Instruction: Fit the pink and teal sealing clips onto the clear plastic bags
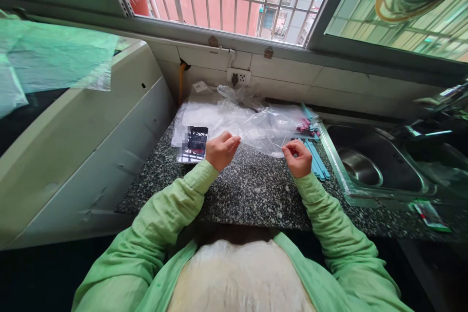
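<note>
Over the speckled worktop (252,190), the left hand (220,150) and right hand (299,158) each pinch an edge of a clear plastic bag (261,129), seemingly stretching it open; next calls for a steady, even pull.

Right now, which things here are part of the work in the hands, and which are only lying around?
In hand:
- left hand, pinching the plastic bag
- right hand, pinching the same bag

Lying about:
- phone by the left hand
- blue sticks by the right hand
- pink pieces
- sink
- socket
- counter
</note>
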A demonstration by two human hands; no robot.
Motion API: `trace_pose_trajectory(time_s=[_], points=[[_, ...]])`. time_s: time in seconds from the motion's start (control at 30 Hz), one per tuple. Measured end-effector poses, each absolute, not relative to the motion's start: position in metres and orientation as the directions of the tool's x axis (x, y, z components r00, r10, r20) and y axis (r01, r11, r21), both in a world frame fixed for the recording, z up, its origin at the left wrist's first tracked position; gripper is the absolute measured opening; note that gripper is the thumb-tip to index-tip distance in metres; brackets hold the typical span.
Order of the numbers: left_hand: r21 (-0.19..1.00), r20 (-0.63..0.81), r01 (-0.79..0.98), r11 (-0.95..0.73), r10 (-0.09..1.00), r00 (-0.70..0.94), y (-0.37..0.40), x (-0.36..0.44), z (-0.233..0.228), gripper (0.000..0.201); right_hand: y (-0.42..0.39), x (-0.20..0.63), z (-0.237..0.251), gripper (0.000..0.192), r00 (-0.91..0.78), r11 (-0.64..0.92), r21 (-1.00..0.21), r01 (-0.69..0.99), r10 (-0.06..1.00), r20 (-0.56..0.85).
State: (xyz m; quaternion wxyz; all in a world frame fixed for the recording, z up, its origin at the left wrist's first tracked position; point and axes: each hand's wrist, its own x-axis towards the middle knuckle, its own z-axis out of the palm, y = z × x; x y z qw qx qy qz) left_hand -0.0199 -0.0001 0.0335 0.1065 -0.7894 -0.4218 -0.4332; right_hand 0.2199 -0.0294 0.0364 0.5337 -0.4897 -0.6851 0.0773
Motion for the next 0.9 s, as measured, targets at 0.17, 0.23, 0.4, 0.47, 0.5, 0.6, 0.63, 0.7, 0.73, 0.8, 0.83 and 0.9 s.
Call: trace_pose_trajectory(time_s=[0.17, 0.23, 0.4, 0.47, 0.5, 0.6, 0.63, 0.7, 0.73, 0.8, 0.83, 0.9], points=[[0.219, 0.763, 0.745, -0.631, 0.586, 0.272, -0.005, -0.021, 0.037, 0.021, -0.03, 0.225, 0.039, 0.014, 0.082, 0.485, -0.658, 0.576, 0.767, 0.637], [0.246, 0.758, 0.734, -0.633, 0.598, 0.262, -0.008, -0.023, 0.04, 0.019, -0.03, 0.23, 0.043, 0.015, 0.108, 0.466, -0.697, 0.545, 0.785, 0.61], [0.336, 0.737, 0.683, -0.648, 0.633, 0.237, -0.02, -0.032, 0.048, 0.015, -0.027, 0.246, 0.058, 0.02, 0.202, 0.393, -0.819, 0.418, 0.839, 0.506], [0.359, 0.729, 0.665, -0.655, 0.642, 0.237, -0.024, -0.036, 0.051, 0.014, -0.025, 0.253, 0.063, 0.022, 0.246, 0.382, -0.854, 0.352, 0.843, 0.479], [0.371, 0.726, 0.657, -0.657, 0.646, 0.236, -0.025, -0.037, 0.052, 0.014, -0.023, 0.256, 0.064, 0.024, 0.265, 0.384, -0.868, 0.315, 0.843, 0.469], [0.41, 0.708, 0.631, -0.659, 0.666, 0.235, -0.029, -0.041, 0.054, 0.012, -0.018, 0.262, 0.066, 0.028, 0.294, 0.375, -0.901, 0.216, 0.855, 0.426], [0.424, 0.7, 0.621, -0.66, 0.673, 0.238, -0.03, -0.042, 0.055, 0.012, -0.017, 0.264, 0.067, 0.029, 0.297, 0.368, -0.909, 0.194, 0.861, 0.412], [0.453, 0.687, 0.596, -0.663, 0.686, 0.239, -0.033, -0.043, 0.058, 0.01, -0.017, 0.264, 0.069, 0.03, 0.301, 0.365, -0.916, 0.168, 0.865, 0.401], [0.474, 0.682, 0.58, -0.663, 0.693, 0.235, -0.035, -0.044, 0.06, 0.01, -0.018, 0.263, 0.071, 0.031, 0.303, 0.369, -0.915, 0.162, 0.864, 0.403], [0.538, 0.659, 0.534, -0.652, 0.72, 0.216, -0.039, -0.046, 0.066, 0.008, -0.021, 0.261, 0.076, 0.031, 0.301, 0.384, -0.91, 0.159, 0.859, 0.415], [0.587, 0.634, 0.497, -0.639, 0.745, 0.209, -0.042, -0.047, 0.07, 0.008, -0.024, 0.26, 0.08, 0.031, 0.301, 0.393, -0.905, 0.161, 0.854, 0.425], [0.722, 0.533, 0.391, -0.57, 0.82, 0.211, -0.048, -0.051, 0.079, 0.009, -0.032, 0.257, 0.089, 0.033, 0.306, 0.417, -0.893, 0.17, 0.839, 0.45]])
